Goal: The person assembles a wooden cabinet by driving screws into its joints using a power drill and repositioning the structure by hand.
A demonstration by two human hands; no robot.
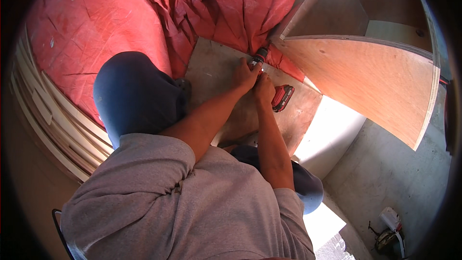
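Both my hands are on a red and black cordless drill [260, 57]. Its black front end points away from me, toward the foot of the red tarp. My right hand [264, 88] wraps the grip, and the battery pack [283, 98] sticks out to the right below it. Against the left side of the drill's body, my left hand [246, 73] is closed near the front. Under the drill lies a worn wooden board [211, 67]. Whatever the drill's tip meets is hidden by the tool and the tarp's folds.
A red tarp [96, 33] covers the far left and back. Long wooden strips [53, 110] are stacked at the left. An open plywood cabinet box [361, 72] stands close on the right. White panels [337, 120] lie below it, and a corded tool [389, 233] rests on the floor.
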